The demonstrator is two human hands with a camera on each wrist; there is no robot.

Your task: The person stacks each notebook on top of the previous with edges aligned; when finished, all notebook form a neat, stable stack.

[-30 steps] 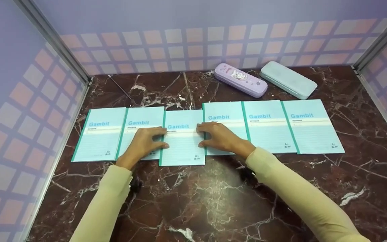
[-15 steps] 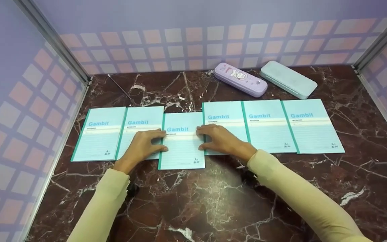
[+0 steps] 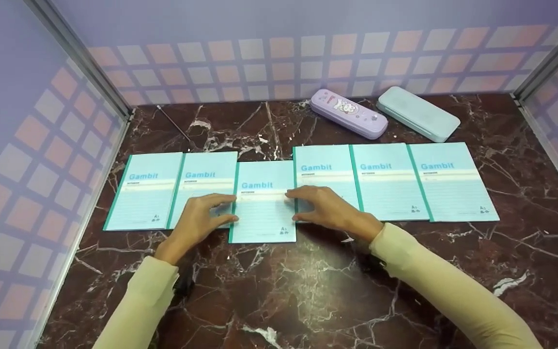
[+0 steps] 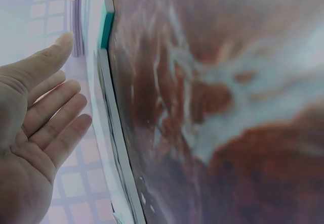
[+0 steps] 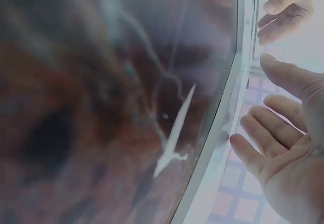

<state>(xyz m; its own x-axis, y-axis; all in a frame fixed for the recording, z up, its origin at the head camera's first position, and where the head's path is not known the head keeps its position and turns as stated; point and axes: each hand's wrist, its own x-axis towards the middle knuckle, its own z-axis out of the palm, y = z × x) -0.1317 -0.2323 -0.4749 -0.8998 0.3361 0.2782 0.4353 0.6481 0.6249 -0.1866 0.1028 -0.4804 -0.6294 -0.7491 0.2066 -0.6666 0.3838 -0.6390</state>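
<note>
A light-blue Gambit notebook [image 3: 263, 218] with a green spine lies third from the left in a row, lower than its neighbours. My left hand [image 3: 196, 222] hovers at its left edge over the second notebook [image 3: 210, 165], thumb and fingers apart. On the other side my right hand [image 3: 327, 209] is at its right edge, partly covering the fourth notebook [image 3: 325, 157]. In the left wrist view the left hand's fingers [image 4: 61, 115] are relaxed and hold nothing. The right hand's fingers [image 5: 268, 128] look just as loose in the right wrist view.
Other notebooks of the same kind flank these: one at the far left [image 3: 141, 206], and a fifth [image 3: 388, 194] and sixth [image 3: 453, 194] at right. Behind them lie a purple pencil case [image 3: 349, 114], a mint pencil case [image 3: 418, 114] and a thin dark stick [image 3: 173, 122]. Patterned partitions surround the marble table [image 3: 279, 300].
The third notebook has slid toward me, below the row's line, with both hands at its sides. Since then the hands have lowered slightly and their fingers have eased off its cover to the edges.
</note>
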